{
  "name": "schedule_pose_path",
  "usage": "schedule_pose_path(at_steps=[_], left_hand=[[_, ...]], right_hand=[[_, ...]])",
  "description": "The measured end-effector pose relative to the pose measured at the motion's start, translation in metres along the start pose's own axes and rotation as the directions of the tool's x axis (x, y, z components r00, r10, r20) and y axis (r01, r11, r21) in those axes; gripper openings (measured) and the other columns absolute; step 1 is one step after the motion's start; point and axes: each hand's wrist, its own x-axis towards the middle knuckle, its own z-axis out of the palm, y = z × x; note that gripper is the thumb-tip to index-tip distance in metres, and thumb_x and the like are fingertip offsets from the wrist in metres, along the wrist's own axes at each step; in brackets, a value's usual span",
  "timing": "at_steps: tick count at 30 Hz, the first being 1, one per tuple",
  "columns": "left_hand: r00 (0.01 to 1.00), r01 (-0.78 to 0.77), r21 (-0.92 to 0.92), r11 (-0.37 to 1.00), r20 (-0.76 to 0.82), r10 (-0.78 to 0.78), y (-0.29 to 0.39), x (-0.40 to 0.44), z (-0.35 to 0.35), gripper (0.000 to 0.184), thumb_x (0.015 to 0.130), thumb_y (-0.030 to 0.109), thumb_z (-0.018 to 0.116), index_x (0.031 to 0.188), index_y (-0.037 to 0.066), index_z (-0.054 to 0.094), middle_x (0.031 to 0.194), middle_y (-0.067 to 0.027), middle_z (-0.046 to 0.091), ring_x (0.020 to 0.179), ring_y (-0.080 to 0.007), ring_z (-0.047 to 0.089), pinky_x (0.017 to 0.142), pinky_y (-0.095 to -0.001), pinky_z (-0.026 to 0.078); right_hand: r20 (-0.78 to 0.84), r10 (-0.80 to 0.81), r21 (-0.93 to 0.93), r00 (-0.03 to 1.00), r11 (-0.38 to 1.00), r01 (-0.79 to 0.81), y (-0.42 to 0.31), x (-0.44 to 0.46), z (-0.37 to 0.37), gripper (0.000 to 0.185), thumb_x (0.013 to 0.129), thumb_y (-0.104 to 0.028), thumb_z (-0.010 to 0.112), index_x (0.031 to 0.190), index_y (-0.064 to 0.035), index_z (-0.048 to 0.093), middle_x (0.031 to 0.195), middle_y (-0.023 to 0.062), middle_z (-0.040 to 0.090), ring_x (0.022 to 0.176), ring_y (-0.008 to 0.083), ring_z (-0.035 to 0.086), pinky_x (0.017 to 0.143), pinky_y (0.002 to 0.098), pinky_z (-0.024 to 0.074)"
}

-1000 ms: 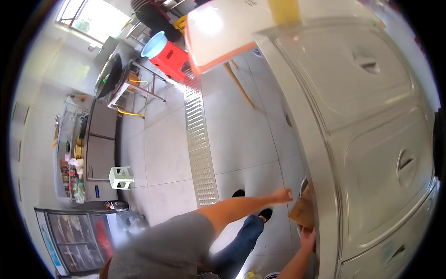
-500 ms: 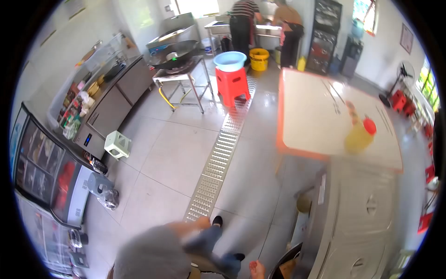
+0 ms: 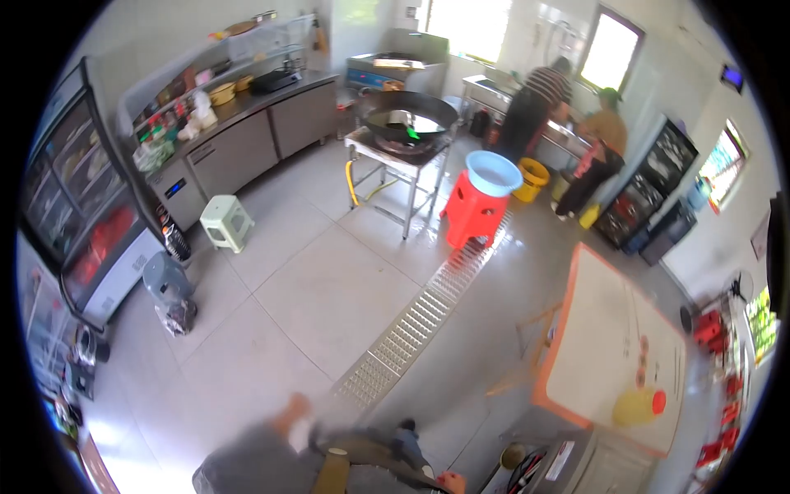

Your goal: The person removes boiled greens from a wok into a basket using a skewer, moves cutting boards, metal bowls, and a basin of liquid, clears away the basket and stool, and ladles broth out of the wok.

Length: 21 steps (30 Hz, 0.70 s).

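Observation:
My left hand (image 3: 291,412) hangs low in front of me below a grey sleeve, blurred by motion, over the grey tiled floor. Its fingers are smeared, and no object shows clearly in it. At the bottom edge my right hand (image 3: 451,482) is only partly visible. Its fingers are too small and cut off to read. It is nearest to the metal cabinet (image 3: 613,469) on my right, which has a container and some thin tools beside it.
A wok (image 3: 409,115) rests on a metal stand ahead. A light-blue basin (image 3: 494,173) sits on a red stool (image 3: 476,212) by the floor drain grate (image 3: 411,325). Two people work at the back sinks. A table (image 3: 609,329) bearing a yellow bottle (image 3: 634,407) stands right; a pale stool (image 3: 226,221) stands left.
My view has swung left and tilted, so the stool, basin and wok appear farther right and lower. The metal cabinet has slid mostly out of view. My left hand has shifted left in the picture.

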Motion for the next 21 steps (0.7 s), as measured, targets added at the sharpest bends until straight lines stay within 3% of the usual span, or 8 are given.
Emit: schedule_pose_path(at_steps=[2, 4, 9, 13, 14, 15, 17, 21], left_hand=[[0.986, 0.061, -0.165, 0.984, -0.141, -0.084, -0.021, 0.045, 0.042, 0.014, 0.073, 0.011, 0.051, 0.074, 0.004, 0.063, 0.081, -0.0056, 0.064, 0.068, -0.0156, 0.062, 0.056, -0.0271, 0.049], [0.912, 0.2, -0.485, 0.851, -0.226, -0.343, -0.024, 0.052, 0.048, 0.018, 0.076, 0.015, 0.049, 0.073, 0.002, 0.061, 0.071, -0.0077, 0.063, 0.061, -0.0152, 0.061, 0.053, -0.0249, 0.048], [0.624, 0.385, -0.85, 0.359, -0.046, -0.78, -0.025, 0.039, 0.011, 0.042, 0.079, 0.036, 0.047, 0.058, 0.002, 0.061, 0.068, -0.0093, 0.062, 0.053, -0.0223, 0.058, 0.06, -0.0346, 0.047], [0.52, 0.387, -0.922, -0.026, 0.241, -0.819, -0.041, 0.017, 0.051, 0.047, 0.076, 0.043, 0.051, 0.062, -0.001, 0.062, 0.072, -0.0126, 0.061, 0.052, -0.0242, 0.056, 0.063, -0.0339, 0.045], [0.495, 0.347, -0.937, 0.026, 0.159, -0.854, -0.04, 0.016, 0.089, 0.046, 0.076, 0.042, 0.052, 0.064, -0.002, 0.061, 0.069, -0.0128, 0.061, 0.055, -0.0241, 0.056, 0.062, -0.0341, 0.045], [0.465, 0.304, -0.949, 0.086, 0.069, -0.883, -0.047, 0.021, 0.119, 0.045, 0.075, 0.041, 0.053, 0.067, -0.003, 0.06, 0.067, -0.013, 0.06, 0.058, -0.0241, 0.057, 0.061, -0.0343, 0.045], [0.538, 0.411, -0.871, -0.267, 0.469, -0.701, -0.056, -0.003, 0.103, 0.04, 0.075, 0.038, 0.053, 0.075, -0.002, 0.057, 0.072, -0.0122, 0.059, 0.068, -0.0247, 0.056, 0.061, -0.0373, 0.043], [0.556, 0.524, -0.807, -0.272, 0.566, -0.609, -0.114, -0.017, 0.104, 0.03, 0.074, 0.031, 0.052, 0.078, 0.002, 0.054, 0.074, -0.0112, 0.054, 0.068, -0.0234, 0.051, 0.059, -0.0372, 0.039]], right_hand=[[0.156, -0.231, -0.53, 0.96, 0.801, 0.279, -0.022, 0.014, 0.001, 0.02, 0.08, -0.022, 0.051, 0.079, -0.0016, 0.051, 0.069, 0.0102, 0.056, 0.063, 0.023, 0.057, 0.056, 0.0334, 0.0475], [0.694, -0.229, -0.717, 0.683, -0.307, 0.626, -0.042, 0.055, -0.019, 0.027, 0.08, -0.027, 0.048, 0.074, -0.0016, 0.054, 0.069, 0.0109, 0.056, 0.066, 0.0257, 0.057, 0.057, 0.0357, 0.0463], [0.742, 0.016, -0.538, 0.671, -0.582, 0.609, -0.154, 0.161, 0.038, 0.029, 0.079, -0.03, 0.048, 0.071, -0.0032, 0.057, 0.073, 0.0105, 0.058, 0.067, 0.0254, 0.056, 0.056, 0.0384, 0.0438], [0.233, -0.198, -0.856, 0.952, 0.422, 0.297, -0.335, 0.151, 0.223, 0.017, 0.067, -0.025, 0.054, 0.071, -0.0081, 0.056, 0.063, 0.0099, 0.055, 0.057, 0.0207, 0.053, 0.048, 0.0343, 0.0424], [0.32, -0.241, -0.919, 0.916, 0.156, 0.362, -0.377, 0.153, 0.272, 0.016, 0.068, -0.023, 0.054, 0.066, -0.0066, 0.054, 0.055, 0.0075, 0.052, 0.052, 0.0159, 0.051, 0.045, 0.0309, 0.0395], [0.355, -0.331, -0.749, 0.874, 0.458, 0.478, -0.404, 0.144, 0.319, 0.018, 0.069, -0.022, 0.053, 0.063, -0.0048, 0.051, 0.05, 0.0062, 0.049, 0.048, 0.0148, 0.048, 0.042, 0.0286, 0.0365], [0.474, -0.464, -0.634, 0.749, 0.411, 0.655, -0.44, 0.161, 0.401, 0.022, 0.072, -0.024, 0.052, 0.062, -0.0043, 0.052, 0.049, 0.0042, 0.048, 0.045, 0.0135, 0.047, 0.041, 0.0281, 0.0359], [0.585, -0.408, -0.569, 0.701, 0.409, 0.713, -0.451, 0.159, 0.539, 0.023, 0.073, -0.025, 0.056, 0.065, -0.0034, 0.055, 0.053, 0.0044, 0.052, 0.047, 0.0139, 0.05, 0.042, 0.0271, 0.0388]])
